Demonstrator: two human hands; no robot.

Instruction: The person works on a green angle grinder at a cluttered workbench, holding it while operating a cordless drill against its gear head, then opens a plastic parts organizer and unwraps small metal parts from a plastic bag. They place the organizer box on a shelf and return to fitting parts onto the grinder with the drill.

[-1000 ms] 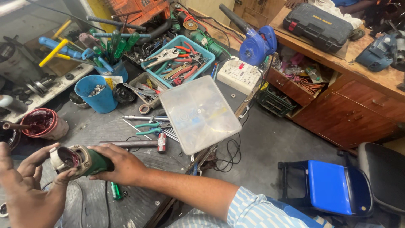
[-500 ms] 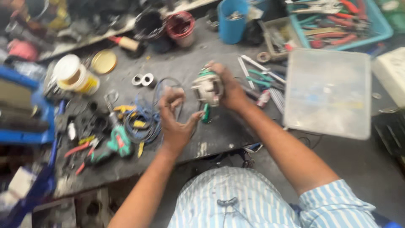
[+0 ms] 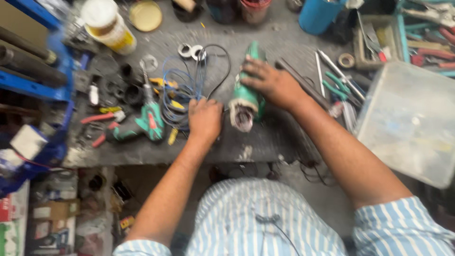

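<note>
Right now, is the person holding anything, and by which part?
The right hand presses on the middle of the green power tool lying on the bench. The left hand rests beside its open end, holding nothing visible.

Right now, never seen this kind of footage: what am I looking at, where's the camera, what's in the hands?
The one view comes from a camera worn on a person's head, looking down at their own two bare hands over a cluttered grey workbench. There is no robot.

The right hand lies on top of a green power tool body, which rests on the bench with its open whitish end towards the person. The left hand rests on the bench just beside that end, next to a loose coil of blue and black wire; whether it grips anything is unclear.

Around them: a small green drill-like tool, a white jar with a yellow band, a blue plastic cup and a clear plastic box.
</note>
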